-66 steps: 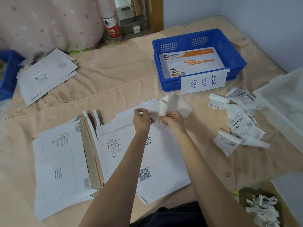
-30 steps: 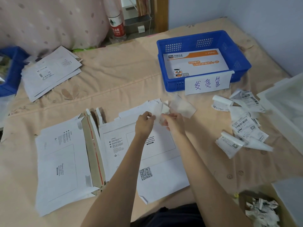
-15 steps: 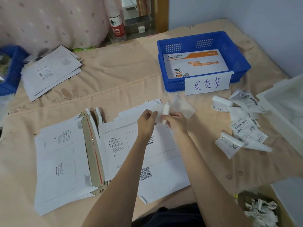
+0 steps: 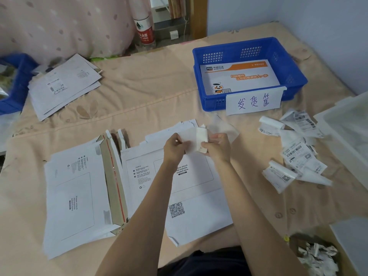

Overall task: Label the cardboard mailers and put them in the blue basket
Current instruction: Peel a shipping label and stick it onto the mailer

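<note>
Two hands meet above the mailer: the left hand and right hand both pinch one label, peeling it. More mailers lie left on the bed. Beyond, the blue basket holds one mailer; loose labels lie right.

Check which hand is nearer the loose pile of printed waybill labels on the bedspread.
Right. The right hand is just left of the loose pile of printed waybill labels, pinching the white label sheet. The left hand holds that sheet's other edge, farther from the pile.
</note>
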Tool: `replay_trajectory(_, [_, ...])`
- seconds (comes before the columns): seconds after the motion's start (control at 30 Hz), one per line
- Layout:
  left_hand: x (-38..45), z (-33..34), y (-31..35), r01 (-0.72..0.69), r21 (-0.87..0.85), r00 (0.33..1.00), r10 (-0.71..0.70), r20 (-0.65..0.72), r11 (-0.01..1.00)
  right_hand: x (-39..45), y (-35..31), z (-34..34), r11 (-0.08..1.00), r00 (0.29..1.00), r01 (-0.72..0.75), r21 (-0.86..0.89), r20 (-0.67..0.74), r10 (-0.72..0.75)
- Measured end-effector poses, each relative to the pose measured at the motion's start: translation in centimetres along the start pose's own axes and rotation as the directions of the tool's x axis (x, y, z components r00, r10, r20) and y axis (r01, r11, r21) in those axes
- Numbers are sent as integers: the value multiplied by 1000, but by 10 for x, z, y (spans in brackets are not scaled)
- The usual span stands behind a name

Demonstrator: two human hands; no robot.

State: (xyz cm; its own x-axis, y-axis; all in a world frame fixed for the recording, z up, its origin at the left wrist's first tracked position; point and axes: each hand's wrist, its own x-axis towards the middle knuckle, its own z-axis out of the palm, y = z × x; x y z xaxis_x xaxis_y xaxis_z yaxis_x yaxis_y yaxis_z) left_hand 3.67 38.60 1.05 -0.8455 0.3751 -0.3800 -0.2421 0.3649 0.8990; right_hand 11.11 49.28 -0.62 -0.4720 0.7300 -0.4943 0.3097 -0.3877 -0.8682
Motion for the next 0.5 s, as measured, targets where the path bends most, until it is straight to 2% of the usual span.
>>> replay_trajectory(0.13, [1,-3,2,113,-169,993,-105,56,979,1,-7,-8,984,994,-104,146,49,98])
replay_trajectory(0.3, [-8,9,-4,230,-381,973,-221,67,895,11,-5,-14,947,978,-193,258,-31,208])
replay_trajectory(0.4, [-14,20,-6,252,-394,963,-267,16,884,9,-4,-12,954,975,-161,251,-107,193])
replay_trajectory(0.5, [-14,24,-5,230,-324,970,-242,3,918,7,-7,-12,942,974,-197,273,-58,221])
